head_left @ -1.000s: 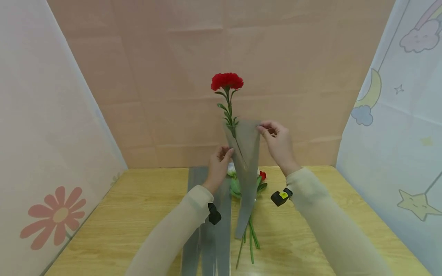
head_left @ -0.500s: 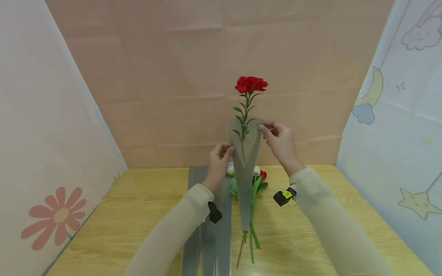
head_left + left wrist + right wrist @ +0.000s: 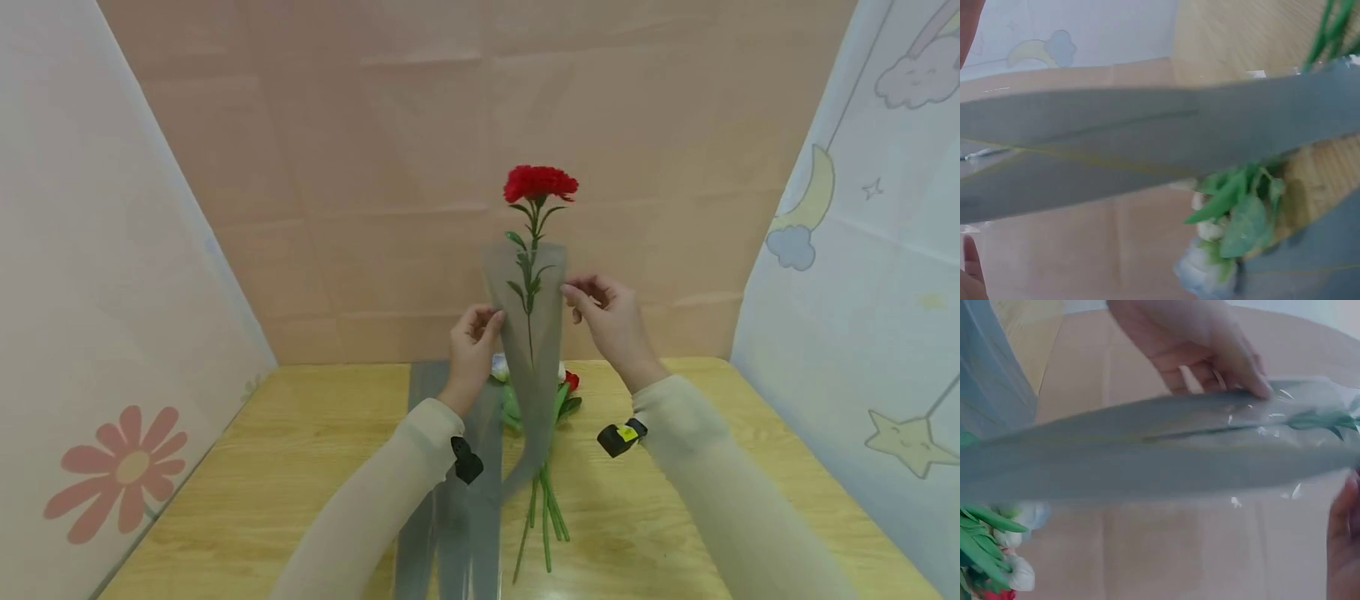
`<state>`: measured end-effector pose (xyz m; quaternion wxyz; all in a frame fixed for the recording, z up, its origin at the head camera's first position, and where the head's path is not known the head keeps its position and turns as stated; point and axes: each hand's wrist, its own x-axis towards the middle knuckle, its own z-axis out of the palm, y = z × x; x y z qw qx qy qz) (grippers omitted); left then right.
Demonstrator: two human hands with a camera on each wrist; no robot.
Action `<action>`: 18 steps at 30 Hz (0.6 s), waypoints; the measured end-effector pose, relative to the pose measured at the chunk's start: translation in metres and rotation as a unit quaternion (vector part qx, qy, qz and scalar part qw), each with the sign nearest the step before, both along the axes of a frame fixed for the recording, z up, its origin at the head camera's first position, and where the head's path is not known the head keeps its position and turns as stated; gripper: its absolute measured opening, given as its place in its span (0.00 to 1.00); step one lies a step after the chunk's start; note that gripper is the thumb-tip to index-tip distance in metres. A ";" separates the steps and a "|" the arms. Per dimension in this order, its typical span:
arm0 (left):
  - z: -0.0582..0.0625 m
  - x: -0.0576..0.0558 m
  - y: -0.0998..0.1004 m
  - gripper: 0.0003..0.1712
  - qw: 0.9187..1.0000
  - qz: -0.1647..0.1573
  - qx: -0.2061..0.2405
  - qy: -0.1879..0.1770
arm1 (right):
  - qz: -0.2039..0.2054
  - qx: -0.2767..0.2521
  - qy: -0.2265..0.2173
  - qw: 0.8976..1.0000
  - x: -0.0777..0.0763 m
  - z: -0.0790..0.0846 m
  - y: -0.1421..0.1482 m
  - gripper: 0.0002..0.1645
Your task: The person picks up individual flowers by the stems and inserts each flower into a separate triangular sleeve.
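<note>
A red carnation (image 3: 540,183) stands upright in a translucent grey flower sleeve (image 3: 534,383), its bloom and upper leaves above the sleeve's top edge. Lower leaves and the stem show through the film. My left hand (image 3: 471,354) pinches the sleeve's left edge between thumb and fingers. On the opposite side, the right hand (image 3: 611,321) pinches the right edge a little higher up. The sleeve's narrow lower end bends left over the table. In the right wrist view, the sleeve (image 3: 1116,469) stretches between the left hand (image 3: 1204,350) and the right hand (image 3: 1344,544).
Several grey sleeves (image 3: 450,533) lie on the wooden table (image 3: 315,467), left of centre. Behind the held sleeve lie loose flowers, including a red one (image 3: 572,381) and a pale blue one (image 3: 1207,272), green stems (image 3: 547,517) toward me. A tan backdrop (image 3: 375,167) stands behind.
The carnation shifts right, straightens and sits lower in the sleeve than a second ago. The sleeve's top edge rises and its lower end swings left. My right hand moves slightly down.
</note>
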<state>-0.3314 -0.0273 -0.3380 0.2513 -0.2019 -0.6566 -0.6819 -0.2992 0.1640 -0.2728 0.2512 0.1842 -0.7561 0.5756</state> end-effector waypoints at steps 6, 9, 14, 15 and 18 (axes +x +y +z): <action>0.007 0.000 0.000 0.09 0.999 -0.014 0.031 0.036 | -0.007 -0.005 0.090 0.996 0.004 0.004 -0.013 0.11; 0.008 0.002 0.000 0.09 0.999 -0.013 0.035 0.027 | -0.008 -0.009 0.085 0.996 0.004 0.004 -0.014 0.09; 0.019 0.015 -0.002 0.09 0.999 -0.021 0.027 0.025 | 0.012 -0.009 0.051 0.999 0.004 0.004 -0.014 0.10; 0.022 0.018 -0.002 0.09 0.999 -0.022 0.026 0.025 | 0.013 -0.013 0.043 0.999 0.004 0.004 -0.014 0.11; 0.029 0.025 -0.003 0.09 0.999 -0.022 0.025 0.026 | 0.015 -0.035 0.030 0.999 0.002 0.004 -0.012 0.12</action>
